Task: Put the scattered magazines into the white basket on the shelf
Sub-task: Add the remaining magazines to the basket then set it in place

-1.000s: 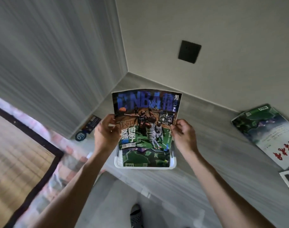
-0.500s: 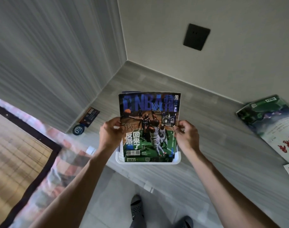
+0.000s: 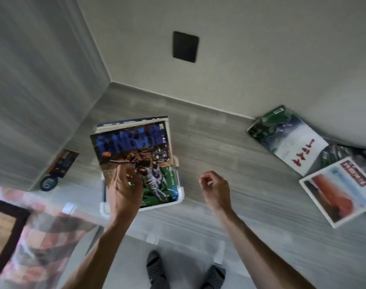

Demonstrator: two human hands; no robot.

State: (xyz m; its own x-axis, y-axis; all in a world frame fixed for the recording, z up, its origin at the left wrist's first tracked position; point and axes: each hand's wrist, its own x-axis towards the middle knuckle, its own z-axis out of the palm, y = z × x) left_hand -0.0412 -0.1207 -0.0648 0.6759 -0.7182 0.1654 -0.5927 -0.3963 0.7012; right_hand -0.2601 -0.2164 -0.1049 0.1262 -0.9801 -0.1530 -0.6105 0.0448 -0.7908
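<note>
Grey wood-grain shelf (image 3: pixel 230 155) in a corner of pale walls, a dark wall plate (image 3: pixel 185 46) above it: a person leans over the white basket (image 3: pixel 181 191) standing near the shelf's front edge. The left hand (image 3: pixel 123 188) pinches the lower part of a basketball magazine (image 3: pixel 134 157), which lies tilted across the basket's top with other magazines under it. The right hand (image 3: pixel 216 186) hovers just beside the basket, fingers loosely curled, holding nothing. Well apart to the right, a green-covered magazine (image 3: pixel 288 138) and an orange-covered magazine (image 3: pixel 340 188) lie overlapping on the shelf.
</note>
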